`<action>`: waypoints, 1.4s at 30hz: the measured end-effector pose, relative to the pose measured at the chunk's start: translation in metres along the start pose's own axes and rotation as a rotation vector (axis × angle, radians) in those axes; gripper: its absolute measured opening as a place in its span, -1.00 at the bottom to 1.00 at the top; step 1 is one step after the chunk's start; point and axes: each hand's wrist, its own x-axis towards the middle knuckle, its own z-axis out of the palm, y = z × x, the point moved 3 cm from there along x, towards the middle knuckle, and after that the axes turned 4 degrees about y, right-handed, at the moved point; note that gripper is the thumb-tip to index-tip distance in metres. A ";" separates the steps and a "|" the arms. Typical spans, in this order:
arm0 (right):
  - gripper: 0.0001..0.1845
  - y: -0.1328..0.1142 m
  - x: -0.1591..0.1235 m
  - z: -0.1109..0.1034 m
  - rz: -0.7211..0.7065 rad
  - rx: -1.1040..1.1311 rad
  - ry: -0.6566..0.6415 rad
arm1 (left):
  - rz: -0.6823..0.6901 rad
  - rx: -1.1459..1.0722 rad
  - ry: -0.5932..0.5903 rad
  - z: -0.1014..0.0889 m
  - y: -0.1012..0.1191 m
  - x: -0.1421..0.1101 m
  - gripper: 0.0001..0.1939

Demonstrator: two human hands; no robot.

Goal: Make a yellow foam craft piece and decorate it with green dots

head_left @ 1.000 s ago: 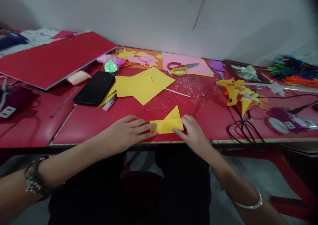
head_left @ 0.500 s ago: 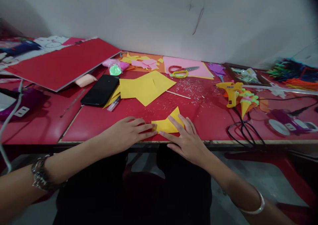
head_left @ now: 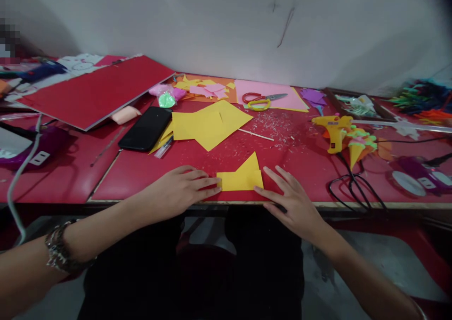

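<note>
A folded piece of yellow paper lies flat at the table's front edge, one pointed corner sticking up at its back right. My left hand rests with outstretched fingertips on the paper's left end. At the other end, my right hand has its fingers spread, and one fingertip touches the paper's lower right corner. Behind the folded piece lie overlapping yellow paper sheets. A thin white stick reaches out from under them to the right.
Left of the sheets are a black phone and a pen. Scissors lie on pink paper at the back. A yellow glue gun with a looped black cord stands right. A large red board leans at the back left.
My right hand let go of the paper's right end, swept left across the folded paper, then back to its right corner with fingers spread. My left hand stays on the left end.
</note>
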 end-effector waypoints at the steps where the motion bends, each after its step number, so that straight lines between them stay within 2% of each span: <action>1: -0.61 0.002 -0.002 0.000 0.009 0.007 0.001 | 0.001 -0.006 0.006 -0.001 0.000 0.000 -0.54; 10: -0.62 0.011 -0.011 -0.012 0.053 0.071 -0.063 | 0.035 -0.098 0.028 -0.002 -0.001 -0.007 -0.55; 13: -0.66 0.004 0.001 -0.017 0.069 0.116 0.000 | 0.004 -0.156 0.045 -0.002 -0.001 -0.006 -0.53; 15: -0.56 -0.006 0.014 -0.016 0.041 0.152 0.041 | -0.026 -0.197 0.062 -0.002 -0.001 -0.005 -0.53; 18: -0.39 -0.019 0.035 -0.009 -0.001 0.159 -0.020 | -0.033 -0.253 0.090 -0.003 0.000 -0.006 -0.54; 23: -0.31 -0.021 0.053 -0.007 0.079 0.090 -0.083 | -0.123 -0.331 0.151 -0.005 -0.001 -0.008 -0.56; 26: -0.41 -0.017 0.055 -0.012 0.091 0.081 -0.101 | -0.202 -0.364 0.264 -0.012 -0.003 -0.003 -0.62; 30: -0.67 -0.016 0.056 -0.019 0.114 0.153 -0.120 | -0.215 -0.361 0.443 -0.029 0.000 0.016 -0.64; 32: -0.74 -0.013 0.057 -0.024 0.163 0.162 -0.062 | -0.201 -0.316 0.518 -0.034 0.005 0.028 -0.62; 34: -0.77 -0.009 0.059 -0.028 0.199 0.154 0.026 | -0.159 -0.249 0.544 -0.033 0.012 0.042 -0.62; 36: -0.76 -0.001 0.061 -0.029 0.205 0.174 0.092 | -0.125 -0.179 0.469 -0.023 0.018 0.056 -0.65; 38: -0.73 0.009 0.064 -0.025 0.202 0.238 0.124 | -0.175 -0.107 0.368 -0.007 0.019 0.067 -0.63; 40: -0.70 0.020 0.066 -0.019 0.209 0.339 0.120 | -0.196 -0.080 0.269 0.007 0.019 0.076 -0.62; 42: -0.67 0.030 0.069 -0.012 0.236 0.480 0.088 | -0.211 -0.073 0.228 0.014 0.018 0.081 -0.65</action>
